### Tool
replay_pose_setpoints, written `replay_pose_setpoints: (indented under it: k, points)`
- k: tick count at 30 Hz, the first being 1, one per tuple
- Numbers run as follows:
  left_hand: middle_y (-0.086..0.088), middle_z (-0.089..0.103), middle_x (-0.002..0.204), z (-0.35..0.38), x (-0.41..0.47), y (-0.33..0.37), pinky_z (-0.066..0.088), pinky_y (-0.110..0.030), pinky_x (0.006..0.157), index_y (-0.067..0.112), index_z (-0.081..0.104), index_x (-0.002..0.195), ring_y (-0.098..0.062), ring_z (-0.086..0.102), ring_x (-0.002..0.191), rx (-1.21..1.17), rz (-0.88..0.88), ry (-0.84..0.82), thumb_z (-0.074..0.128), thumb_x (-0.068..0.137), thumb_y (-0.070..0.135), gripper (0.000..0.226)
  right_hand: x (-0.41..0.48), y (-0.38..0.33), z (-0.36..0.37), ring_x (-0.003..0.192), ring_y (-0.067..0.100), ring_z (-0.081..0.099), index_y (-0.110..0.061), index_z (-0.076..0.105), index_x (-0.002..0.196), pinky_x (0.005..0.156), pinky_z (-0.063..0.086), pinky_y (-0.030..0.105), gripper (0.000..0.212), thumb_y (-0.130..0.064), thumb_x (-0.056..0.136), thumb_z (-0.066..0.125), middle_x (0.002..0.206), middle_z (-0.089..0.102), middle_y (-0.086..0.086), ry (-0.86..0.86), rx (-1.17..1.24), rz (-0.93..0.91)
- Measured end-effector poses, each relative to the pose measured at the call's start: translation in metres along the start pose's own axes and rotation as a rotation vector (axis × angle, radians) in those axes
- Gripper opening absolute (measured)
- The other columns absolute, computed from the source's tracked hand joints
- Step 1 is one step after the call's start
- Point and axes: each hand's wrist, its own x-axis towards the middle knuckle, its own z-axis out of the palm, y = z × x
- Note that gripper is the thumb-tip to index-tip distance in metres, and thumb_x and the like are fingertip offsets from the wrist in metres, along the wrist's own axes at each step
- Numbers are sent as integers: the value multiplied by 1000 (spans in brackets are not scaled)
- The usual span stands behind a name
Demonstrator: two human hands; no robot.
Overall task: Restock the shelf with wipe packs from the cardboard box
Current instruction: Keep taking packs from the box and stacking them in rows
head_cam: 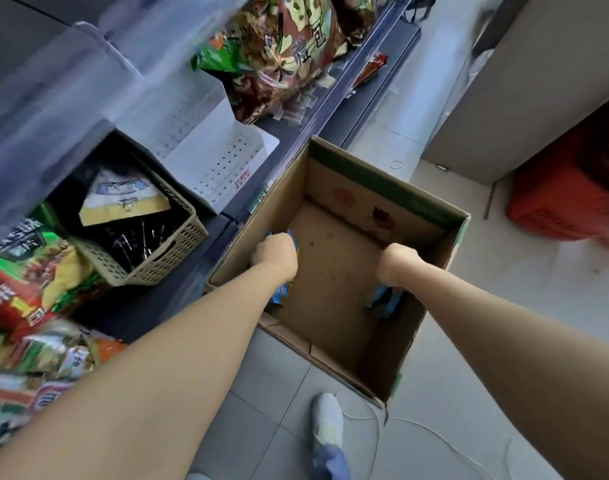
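Downward head view into an open cardboard box (365, 202) standing on the tiled floor (504, 306), left wall just beside the front edge of the dark shelf (150, 306).

Inside the box, near the left wall: left hand (273, 252), seen from the back, fingers curled down and closed round a blue wipe pack (280, 293), visible only as strips above and below the wrist.

Near the right wall: right hand (396, 265), likewise balled, fingers curled onto a second blue wipe pack (386, 301) low in the box; fingertips hidden by the hand itself.

Between the two hands: bare brown box bottom with a few dark specks.

On the shelf, far to near:
- patterned snack bags (279, 46)
- a white perforated tray (220, 161)
- a beige slotted basket (157, 258) holding a yellow-and-white packet (123, 199)
- red and green snack bags (29, 271)

On the floor:
- a red crate (566, 195), well apart to the right
- a white shoe (327, 420), near the box's closest corner
- a thin white cord (434, 431) beside the shoe

Heavy motion blur at upper left.
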Motion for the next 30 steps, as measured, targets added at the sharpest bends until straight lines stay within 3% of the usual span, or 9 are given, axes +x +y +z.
replay_pose_setpoints:
  k: [4, 6, 8, 10, 14, 17, 20, 26, 30]
  points:
    - [-16, 62, 116, 11, 10, 8, 48, -36, 83, 0, 61, 107, -33, 58, 111, 113, 42, 48, 46, 92, -5, 21, 18, 3, 8, 120, 34, 54, 5, 55, 123, 95, 47, 35, 32, -7, 95, 45, 130, 55, 22, 24, 94, -20]
    - [-16, 61, 118, 11, 12, 9, 48, -36, 85, -1, 59, 109, -33, 57, 113, 104, 33, 51, 48, 90, -5, 23, 24, 3, 10, 111, 33, 59, 2, 60, 105, 77, 50, 32, 20, -6, 94, 46, 124, 58, 20, 23, 114, -7]
    - [-16, 59, 122, 4, 14, 8, 49, -37, 90, 0, 57, 114, -34, 56, 116, 23, 4, 25, 55, 89, 1, 26, 24, 2, 11, 98, 31, 62, -3, 55, 87, 62, 49, 31, 10, -3, 92, 46, 103, 62, 16, 63, 151, 37]
    - [-14, 61, 123, -6, 10, 7, 50, -36, 90, 3, 59, 116, -32, 58, 115, -68, 2, 1, 62, 88, 9, 29, 19, 3, 8, 84, 29, 60, -4, 52, 87, 65, 50, 34, 3, -5, 90, 51, 82, 55, 12, 141, 212, 44]
    - [-12, 66, 115, -39, -11, 11, 54, -36, 89, 3, 63, 109, -29, 64, 106, -279, 30, -4, 67, 86, 14, 26, -8, 2, -15, 70, 26, 53, -4, 57, 88, 63, 44, 28, 15, -18, 86, 62, 78, 54, 8, 321, 303, 20]
    - [-12, 67, 114, -71, -38, 15, 54, -40, 92, 1, 66, 108, -28, 65, 105, -410, 66, -5, 70, 84, 12, 27, -42, -2, -43, 72, 27, 60, -8, 67, 95, 62, 48, 27, 17, -13, 81, 59, 82, 64, 9, 398, 342, -25]
    - [-14, 67, 115, -113, -74, 15, 54, -44, 92, -1, 65, 109, -30, 65, 105, -520, 102, 14, 69, 82, 7, 28, -93, -9, -74, 83, 31, 65, -7, 66, 98, 68, 50, 30, 23, -9, 83, 48, 88, 66, 14, 477, 377, -63]
    - [-16, 67, 115, -212, -173, -2, 54, -43, 92, -2, 66, 109, -31, 64, 106, -639, 210, 198, 71, 78, 3, 32, -220, -27, -129, 83, 27, 48, -3, 63, 105, 78, 48, 37, 26, -8, 91, 41, 94, 57, 14, 706, 476, -203]
    - [-18, 70, 107, -272, -261, -28, 55, -38, 87, 0, 70, 92, -31, 66, 102, -620, 331, 412, 67, 76, 0, 16, -316, -45, -148, 81, 26, 50, -7, 65, 101, 77, 46, 32, 27, -4, 86, 43, 91, 60, 12, 829, 609, -300]
